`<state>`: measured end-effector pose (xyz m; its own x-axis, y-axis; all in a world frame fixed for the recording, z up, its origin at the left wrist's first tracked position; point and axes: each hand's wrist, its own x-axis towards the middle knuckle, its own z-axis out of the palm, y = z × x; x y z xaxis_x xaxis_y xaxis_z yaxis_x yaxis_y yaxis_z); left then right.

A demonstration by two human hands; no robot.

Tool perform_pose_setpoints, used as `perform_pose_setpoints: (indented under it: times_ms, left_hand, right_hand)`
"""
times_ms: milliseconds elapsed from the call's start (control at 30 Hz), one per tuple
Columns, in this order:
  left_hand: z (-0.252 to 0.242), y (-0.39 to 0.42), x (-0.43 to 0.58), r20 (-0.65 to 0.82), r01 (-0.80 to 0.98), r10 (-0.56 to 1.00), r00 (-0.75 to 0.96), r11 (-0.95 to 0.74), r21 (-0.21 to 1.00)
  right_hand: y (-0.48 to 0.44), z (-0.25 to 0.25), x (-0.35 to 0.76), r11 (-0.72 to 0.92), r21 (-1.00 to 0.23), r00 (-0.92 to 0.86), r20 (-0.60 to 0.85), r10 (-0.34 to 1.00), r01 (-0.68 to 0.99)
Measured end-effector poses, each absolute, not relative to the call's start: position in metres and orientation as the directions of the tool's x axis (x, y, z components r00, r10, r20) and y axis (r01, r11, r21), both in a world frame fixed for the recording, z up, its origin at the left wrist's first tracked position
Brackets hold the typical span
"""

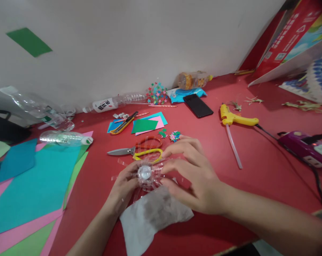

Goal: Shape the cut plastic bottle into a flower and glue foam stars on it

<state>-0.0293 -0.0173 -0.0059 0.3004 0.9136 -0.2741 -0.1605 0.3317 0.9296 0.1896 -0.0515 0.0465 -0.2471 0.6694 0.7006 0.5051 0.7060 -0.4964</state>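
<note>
A clear plastic bottle top (pixel 144 173), cut into thin strips that fan out all round, faces up with its whitish round centre. Around its left side my left hand (pixel 128 179) is closed, with part of the fingers hidden behind the plastic. My right hand (pixel 194 174) is at the right side, fingers curved and apart, their tips at the clear strips. Below the strips lies a crumpled white wipe (pixel 155 213). Scissors (pixel 139 151) with one red and one yellow handle rest just beyond, partly seen through the strips.
Coloured paper sheets (pixel 43 177) cover the left. A box cutter (pixel 124 123), smaller papers (pixel 147 124) and star cutouts (pixel 174 136) lie ahead. Bottles (pixel 104 105) and a phone (pixel 198 105) are near the wall. A yellow glue gun (pixel 239 119) and purple power strip (pixel 305 149) sit right.
</note>
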Motion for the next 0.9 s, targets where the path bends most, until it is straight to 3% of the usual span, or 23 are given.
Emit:
perform_pose_setpoints:
  times_ms: [467, 900]
  left_hand:
    - [-0.016, -0.015, -0.037, -0.173, -0.116, 0.903, 0.393, 0.235, 0.965]
    - [-0.013, -0.016, -0.036, -0.169, -0.135, 0.906, 0.389, 0.238, 0.962]
  right_hand:
    - [-0.05, 0.042, 0.189, 0.657, -0.567, -0.317, 0.586, 0.746, 0.497]
    - [-0.05, 0.044, 0.19, 0.643, -0.579, -0.27, 0.601, 0.752, 0.502]
